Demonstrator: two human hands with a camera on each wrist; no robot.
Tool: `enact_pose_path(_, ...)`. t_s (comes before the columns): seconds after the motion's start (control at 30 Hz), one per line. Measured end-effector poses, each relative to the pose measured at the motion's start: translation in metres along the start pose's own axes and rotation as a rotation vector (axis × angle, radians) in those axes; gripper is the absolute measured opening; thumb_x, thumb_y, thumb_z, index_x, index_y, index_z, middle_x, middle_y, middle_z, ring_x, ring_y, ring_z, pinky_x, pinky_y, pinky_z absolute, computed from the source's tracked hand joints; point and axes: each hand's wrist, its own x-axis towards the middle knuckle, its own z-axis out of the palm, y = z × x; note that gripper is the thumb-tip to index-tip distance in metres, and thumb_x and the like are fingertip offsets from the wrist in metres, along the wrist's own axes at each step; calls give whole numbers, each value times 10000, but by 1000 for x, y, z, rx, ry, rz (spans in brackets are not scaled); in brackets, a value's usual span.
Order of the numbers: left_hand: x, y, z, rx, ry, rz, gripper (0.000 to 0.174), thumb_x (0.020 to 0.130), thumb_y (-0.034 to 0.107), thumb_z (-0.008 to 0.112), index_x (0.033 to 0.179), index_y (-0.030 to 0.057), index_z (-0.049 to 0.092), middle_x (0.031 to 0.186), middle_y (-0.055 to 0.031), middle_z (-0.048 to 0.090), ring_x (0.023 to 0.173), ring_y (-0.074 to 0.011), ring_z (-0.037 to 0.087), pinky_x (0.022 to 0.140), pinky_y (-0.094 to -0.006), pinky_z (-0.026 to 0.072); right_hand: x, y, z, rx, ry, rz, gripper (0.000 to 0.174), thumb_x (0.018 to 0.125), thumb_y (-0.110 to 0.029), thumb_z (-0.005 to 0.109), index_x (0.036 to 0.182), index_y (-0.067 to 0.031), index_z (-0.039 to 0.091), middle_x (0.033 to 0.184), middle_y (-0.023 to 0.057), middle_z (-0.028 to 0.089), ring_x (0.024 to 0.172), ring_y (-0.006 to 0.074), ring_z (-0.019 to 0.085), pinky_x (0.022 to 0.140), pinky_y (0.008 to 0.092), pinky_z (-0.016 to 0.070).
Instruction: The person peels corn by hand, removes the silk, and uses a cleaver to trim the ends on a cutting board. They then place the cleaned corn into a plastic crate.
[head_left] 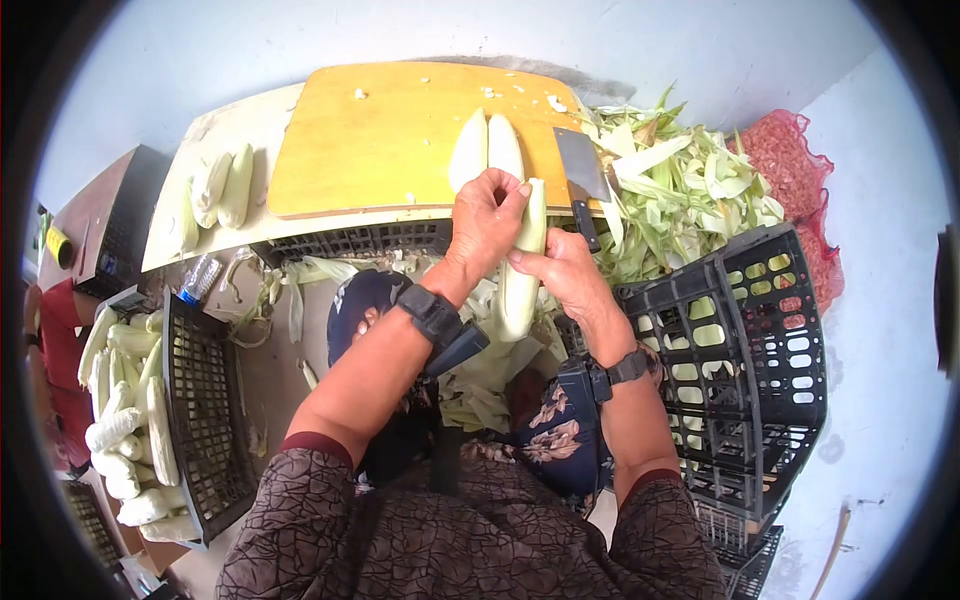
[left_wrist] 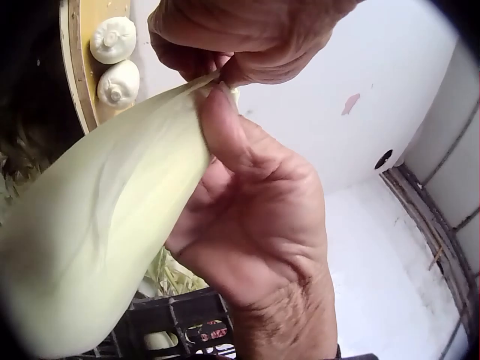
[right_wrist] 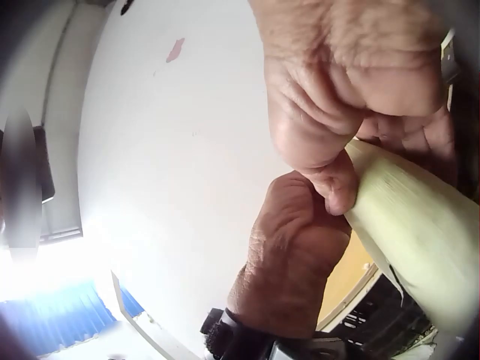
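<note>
An ear of corn [head_left: 520, 290] in pale green husk slants between both hands, over the lap. My right hand [head_left: 575, 278] holds it around its upper part, the thumb lying along the husk. Close to the ear's upper end, my left hand [head_left: 485, 222] pinches the husk between thumb and fingers. In the left wrist view, a thin strip of husk [left_wrist: 202, 82] rises toward the pinching fingers. Two pale ears [head_left: 487, 150] lie side by side on the yellow cutting board [head_left: 370, 140], just beyond the hands. A cleaver [head_left: 580, 165] rests at the board's right edge.
Loose husks [head_left: 690, 185] heap up at the right, near red mesh bags [head_left: 795, 160]. A black crate [head_left: 740, 360] stands tilted by the right arm. Another crate [head_left: 205, 400], at left, holds many ears. Several ears [head_left: 235, 190] lie left of the board; a plastic bottle [head_left: 200, 278] is below.
</note>
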Motion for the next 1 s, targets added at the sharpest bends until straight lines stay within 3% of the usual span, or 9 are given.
enact_pose_path(0.2, -5, 0, 0, 109, 34, 67, 188, 814, 164, 584, 747, -5, 535, 595, -44, 544, 549, -98, 483, 524, -274, 431, -9, -7, 7, 272, -43, 68, 194, 760, -125, 645, 850, 41, 600, 782, 70, 610, 657, 122, 564, 587, 262, 456)
enact_pose_path(0.3, -5, 4, -4, -3, -10, 56, 188, 841, 176, 565, 777, 3, 531, 615, -37, 554, 578, -89, 491, 529, -259, 421, -6, -1, 2, 385, -46, 133, 208, 785, -141, 632, 877, 39, 582, 781, 73, 600, 657, 140, 578, 582, 264, 468)
enact_pose_path(0.37, -7, 13, -9, -254, -128, -45, 166, 882, 191, 526, 809, 42, 513, 669, -2, 552, 619, -41, 443, 574, -214, 392, -5, -2, 0, 406, -30, 141, 212, 789, -143, 627, 879, 42, 576, 781, 76, 597, 661, 154, 587, 580, 275, 477)
enact_pose_path(0.43, -5, 13, -15, -306, -180, -99, 159, 892, 192, 515, 799, 63, 509, 666, -6, 547, 630, -61, 475, 607, -216, 398, -5, 0, -2, 425, -15, 147, 216, 794, -145, 621, 880, 46, 569, 781, 80, 595, 665, 169, 595, 577, 286, 486)
enact_pose_path(0.5, -6, 17, -21, -620, -231, -248, 148, 895, 175, 511, 795, 65, 503, 684, -10, 530, 620, -88, 495, 585, -218, 398, -3, 5, -5, 437, -2, 118, 234, 795, -155, 624, 898, 48, 570, 799, 94, 601, 671, 183, 603, 577, 306, 500)
enact_pose_path(0.67, -7, 37, -43, -796, -476, -368, 150, 898, 142, 496, 776, 54, 486, 706, -2, 466, 510, -42, 341, 454, -178, 285, -2, 6, -14, 489, 56, 127, 273, 792, -165, 633, 936, 57, 567, 828, 119, 610, 707, 199, 617, 607, 313, 513)
enact_pose_path(0.7, -7, 39, -48, -796, -478, -370, 150, 898, 142, 496, 776, 54, 486, 706, -2, 466, 510, -42, 341, 454, -178, 285, -2, 6, -15, 507, 79, 129, 284, 793, -165, 633, 951, 61, 564, 840, 127, 612, 722, 206, 622, 625, 315, 518)
enact_pose_path(0.77, -7, 42, -55, -728, -727, -401, 151, 894, 140, 503, 774, 48, 489, 704, 0, 463, 471, -24, 294, 413, -163, 236, -2, 4, -18, 508, 107, 126, 276, 807, -168, 619, 962, 52, 556, 861, 121, 613, 737, 205, 621, 647, 316, 514)
enact_pose_path(1.0, -8, 46, -69, -489, -920, -448, 78, 856, 99, 544, 807, 39, 541, 673, 5, 487, 448, -13, 280, 391, -164, 189, 2, 8, -31, 636, 275, 40, 303, 809, -139, 614, 1018, 62, 527, 920, 139, 597, 801, 227, 616, 695, 346, 522)
